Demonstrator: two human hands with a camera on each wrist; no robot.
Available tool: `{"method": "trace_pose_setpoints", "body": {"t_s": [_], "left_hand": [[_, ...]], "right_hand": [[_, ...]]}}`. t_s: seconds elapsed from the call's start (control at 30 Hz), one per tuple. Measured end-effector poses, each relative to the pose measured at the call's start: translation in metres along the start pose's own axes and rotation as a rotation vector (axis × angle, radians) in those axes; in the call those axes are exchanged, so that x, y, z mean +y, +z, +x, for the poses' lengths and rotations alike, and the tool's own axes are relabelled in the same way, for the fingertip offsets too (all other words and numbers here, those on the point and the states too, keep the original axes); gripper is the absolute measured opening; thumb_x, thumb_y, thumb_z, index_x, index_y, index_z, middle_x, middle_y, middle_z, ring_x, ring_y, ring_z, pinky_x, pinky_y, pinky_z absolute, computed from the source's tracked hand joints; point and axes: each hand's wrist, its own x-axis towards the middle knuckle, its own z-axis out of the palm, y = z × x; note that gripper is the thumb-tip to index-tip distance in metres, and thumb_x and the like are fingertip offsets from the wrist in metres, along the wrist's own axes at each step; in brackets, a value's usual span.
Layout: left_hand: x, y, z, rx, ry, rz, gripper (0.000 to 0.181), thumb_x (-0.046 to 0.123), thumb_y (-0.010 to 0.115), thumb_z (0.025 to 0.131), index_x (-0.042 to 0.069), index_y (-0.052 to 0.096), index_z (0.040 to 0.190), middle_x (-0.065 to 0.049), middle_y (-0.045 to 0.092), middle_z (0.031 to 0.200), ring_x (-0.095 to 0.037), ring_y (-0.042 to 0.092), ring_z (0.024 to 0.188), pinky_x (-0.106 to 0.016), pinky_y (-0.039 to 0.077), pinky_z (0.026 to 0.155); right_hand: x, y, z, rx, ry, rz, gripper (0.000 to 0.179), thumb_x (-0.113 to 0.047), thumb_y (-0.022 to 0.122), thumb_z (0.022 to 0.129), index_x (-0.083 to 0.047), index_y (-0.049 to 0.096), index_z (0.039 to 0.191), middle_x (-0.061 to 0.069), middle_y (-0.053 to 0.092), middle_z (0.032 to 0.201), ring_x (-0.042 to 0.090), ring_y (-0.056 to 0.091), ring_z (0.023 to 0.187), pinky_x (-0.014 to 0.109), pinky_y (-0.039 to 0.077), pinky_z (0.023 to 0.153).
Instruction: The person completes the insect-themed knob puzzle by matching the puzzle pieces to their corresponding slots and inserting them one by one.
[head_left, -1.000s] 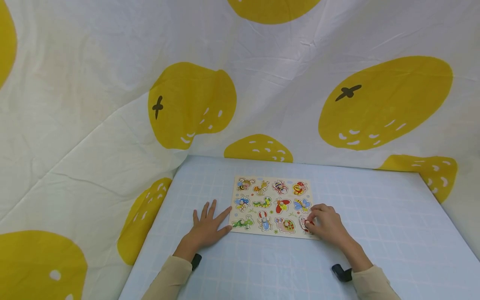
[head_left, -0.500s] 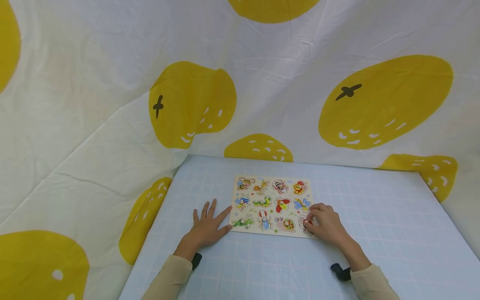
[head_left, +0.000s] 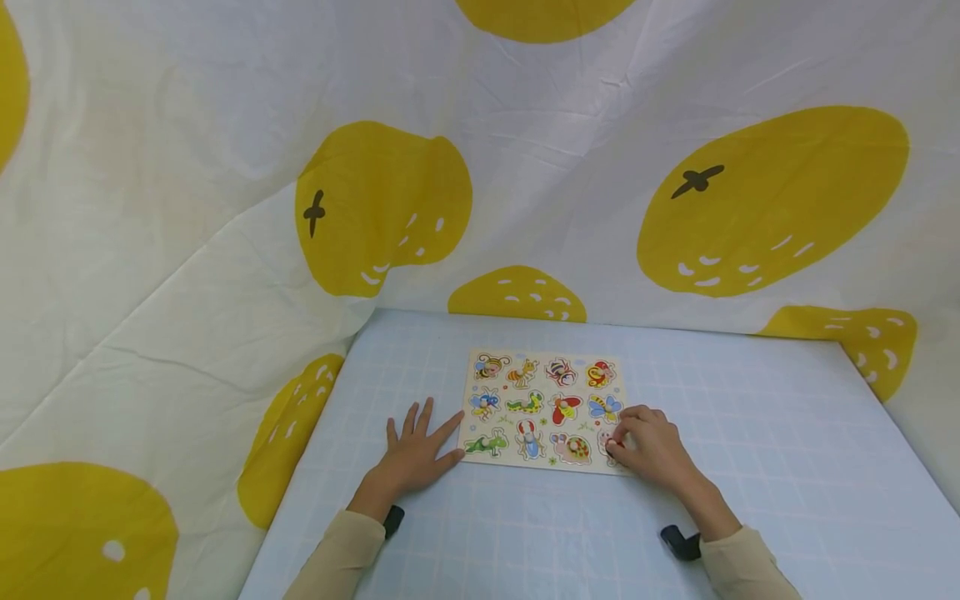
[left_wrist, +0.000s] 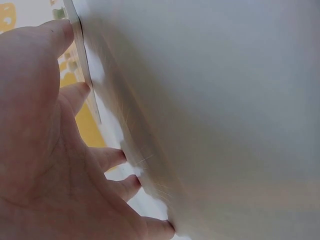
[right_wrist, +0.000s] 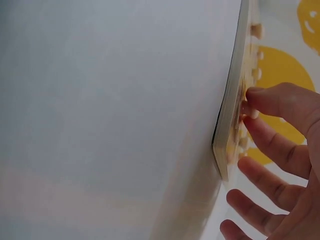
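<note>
A wooden knob puzzle board (head_left: 543, 423) with colourful insect pieces lies flat on the table. My right hand (head_left: 654, 450) is at its near right corner, where thumb and index finger pinch the knob of a red ladybug puzzle piece (head_left: 604, 439). Most of that piece is hidden by the fingers; the right wrist view shows the knob (right_wrist: 249, 110) between the fingertips, close above the board. At the left edge, my left hand (head_left: 411, 457) is spread, its thumb and index fingertip touching the board's side. The other left fingertips (left_wrist: 132, 182) rest on the table.
Snail (head_left: 572, 448), stag beetle (head_left: 530, 440), grasshopper (head_left: 487, 443) and several more insect pieces sit in the board. A pale blue checked cloth covers the table (head_left: 525, 533). A white curtain (head_left: 547, 208) with yellow fruit shapes hangs behind and at the left.
My right hand has shifted very slightly left, still pinching the ladybug piece's knob, and less of the red piece shows. The left hand has stayed at the board's edge.
</note>
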Motion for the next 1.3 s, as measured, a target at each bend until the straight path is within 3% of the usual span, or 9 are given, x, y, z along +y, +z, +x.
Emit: {"method": "trace_pose_setpoints", "body": {"t_s": [0.83,1.3], "left_hand": [[-0.007,0.001,-0.003,-0.003,-0.007,-0.004,0.068,0.065,0.048,0.097,0.041,0.029,0.157,-0.017,0.006,0.166,-0.045,0.000,0.149,-0.075,0.002,0.108],[0.000,-0.004,-0.004,-0.024,-0.016,0.000,0.068,0.061,0.051,0.097,0.038,0.031,0.157,-0.018,0.011,0.165,-0.046,0.005,0.149,-0.076,0.006,0.108]], "right_hand": [[-0.008,0.002,-0.001,-0.021,-0.013,-0.036,0.025,-0.027,0.082,0.084,-0.025,0.060,0.071,0.013,0.063,0.114,0.039,0.053,0.107,0.057,0.042,0.078],[-0.013,-0.009,-0.004,0.026,-0.006,0.031,0.015,-0.023,0.080,0.085,-0.021,0.068,0.077,0.014,0.064,0.113,0.037,0.056,0.106,0.058,0.044,0.082]]}}
